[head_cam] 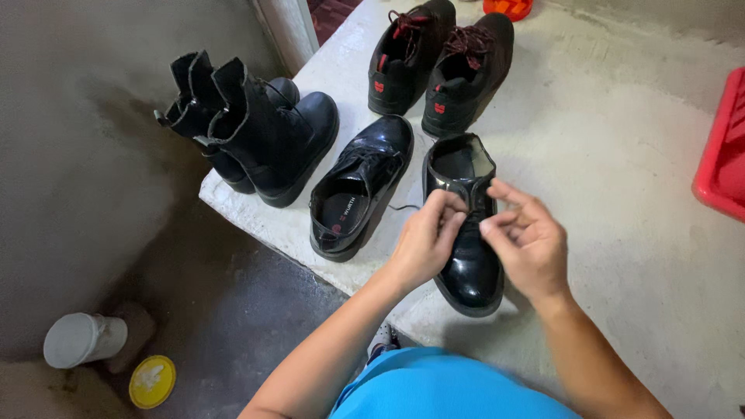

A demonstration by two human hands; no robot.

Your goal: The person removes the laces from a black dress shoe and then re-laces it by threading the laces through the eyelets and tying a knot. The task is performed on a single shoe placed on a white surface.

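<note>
Your two hands are right over a shiny black shoe that sits on a pale stone ledge, with its toe pointing toward you. Your left hand has its fingertips pinched together on the lace of that shoe, up near the tongue. Your right hand is just beside it, and its thumb and fingers are pinched shut on the lace too — the two hands nearly touch over the middle of the shoe. A thin bit of lace trails off to the left of the shoe onto the ledge. Just to the left lies the other shiny black shoe, tilted a little, with no hand on it. Farther left stand two tall black boots, close together at the edge of the ledge. Behind the shiny shoes sit two black sneakers with red laces, side by side. A red tray peeks in at the right edge. Down on the dark floor at the lower left you can see a white tub on its side and a yellow lid near it — both well apart from your hands.
</note>
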